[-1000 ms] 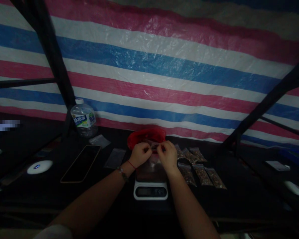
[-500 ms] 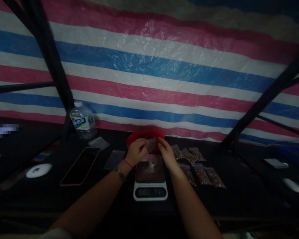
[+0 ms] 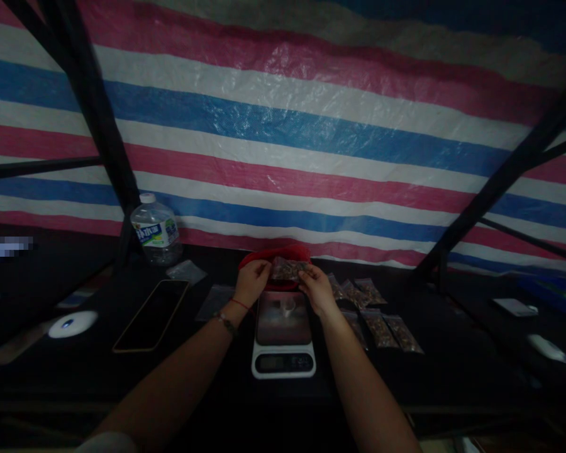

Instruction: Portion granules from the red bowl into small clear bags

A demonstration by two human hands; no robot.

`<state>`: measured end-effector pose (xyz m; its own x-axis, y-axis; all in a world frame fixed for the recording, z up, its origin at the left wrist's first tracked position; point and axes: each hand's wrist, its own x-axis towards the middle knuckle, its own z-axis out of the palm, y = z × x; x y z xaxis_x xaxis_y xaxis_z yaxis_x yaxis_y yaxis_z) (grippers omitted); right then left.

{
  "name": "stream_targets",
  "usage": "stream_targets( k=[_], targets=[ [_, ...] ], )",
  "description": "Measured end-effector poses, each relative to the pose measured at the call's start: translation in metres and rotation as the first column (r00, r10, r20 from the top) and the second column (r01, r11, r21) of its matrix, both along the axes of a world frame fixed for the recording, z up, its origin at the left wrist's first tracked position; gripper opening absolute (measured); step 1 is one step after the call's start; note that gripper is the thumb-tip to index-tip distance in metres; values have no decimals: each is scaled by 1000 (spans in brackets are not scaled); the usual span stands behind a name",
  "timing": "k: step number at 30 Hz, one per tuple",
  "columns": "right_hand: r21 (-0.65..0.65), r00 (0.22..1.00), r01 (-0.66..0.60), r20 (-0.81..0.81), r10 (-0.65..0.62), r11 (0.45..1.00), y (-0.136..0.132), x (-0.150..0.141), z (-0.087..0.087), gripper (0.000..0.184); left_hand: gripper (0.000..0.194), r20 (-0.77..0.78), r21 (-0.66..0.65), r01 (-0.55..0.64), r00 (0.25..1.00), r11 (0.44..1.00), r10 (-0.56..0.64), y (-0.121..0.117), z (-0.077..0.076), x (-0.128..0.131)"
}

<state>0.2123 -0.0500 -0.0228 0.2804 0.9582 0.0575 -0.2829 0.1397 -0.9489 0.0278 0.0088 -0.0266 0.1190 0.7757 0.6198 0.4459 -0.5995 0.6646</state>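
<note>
My left hand (image 3: 252,281) and my right hand (image 3: 315,288) each pinch one end of a small clear bag (image 3: 287,269) filled with brownish bits. They hold it level above a white kitchen scale (image 3: 283,333) and in front of a red bag (image 3: 277,254). On the scale's platform sits a small clear cup (image 3: 287,306). Several filled small bags (image 3: 376,313) lie in rows on the dark table, just right of my right hand.
Left of the scale lie empty clear bags (image 3: 215,301), a phone (image 3: 151,315) face up and a round white device (image 3: 72,323). A water bottle (image 3: 156,230) stands at the back left. A striped tarp (image 3: 311,138) and black poles (image 3: 99,126) close off the back.
The bag was bunched between my hands low over the scale. Now both hands have lifted slightly and moved apart, stretching the bag out level in front of the red bag.
</note>
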Motion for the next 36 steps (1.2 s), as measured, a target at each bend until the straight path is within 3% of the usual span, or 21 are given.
stream_targets(
  k=[3, 6, 10, 14, 21, 23, 26, 29, 32, 36],
  targets=[
    [57, 989, 120, -88, -115, 991, 3, 1, -1, 32, 25, -51, -4, -23, 998, 1000, 23, 1, -4, -1],
    [97, 979, 181, -110, -170, 979, 5, 2, -2, 29, 27, -241, 12, 46, 970, 999, -42, 0, -5, -6],
    [110, 982, 184, -51, -180, 977, 7, 0, -6, 28, 24, -534, -77, 141, 830, 987, -161, 2, -1, -18],
    [177, 974, 207, 54, -220, 962, 11, 0, -16, 30, 28, -642, -196, 199, 714, 960, -279, 8, 1, -31],
    [297, 825, 282, 410, -389, 912, 17, 7, -30, 32, 25, -701, -202, 231, 645, 952, -306, 21, -4, -38],
    [303, 800, 287, 446, -402, 909, 17, 8, -32, 32, 23, -701, -149, 222, 664, 964, -262, 23, -4, -36],
    [305, 781, 314, 456, -427, 899, 18, 9, -33, 33, 22, -629, 5, 245, 755, 970, -187, 19, -1, -31],
    [337, 742, 354, 467, -481, 873, 17, 10, -32, 36, 19, -537, 111, 407, 792, 907, -290, 9, 5, -26],
    [386, 665, 327, 555, -500, 863, 13, 9, -26, 30, 17, -527, 88, 537, 740, 839, -418, -1, 11, -24],
    [458, 547, 243, 663, -511, 855, 5, 7, -15, 22, 14, -520, 26, 533, 730, 846, -443, -5, 14, -30]
  ],
)
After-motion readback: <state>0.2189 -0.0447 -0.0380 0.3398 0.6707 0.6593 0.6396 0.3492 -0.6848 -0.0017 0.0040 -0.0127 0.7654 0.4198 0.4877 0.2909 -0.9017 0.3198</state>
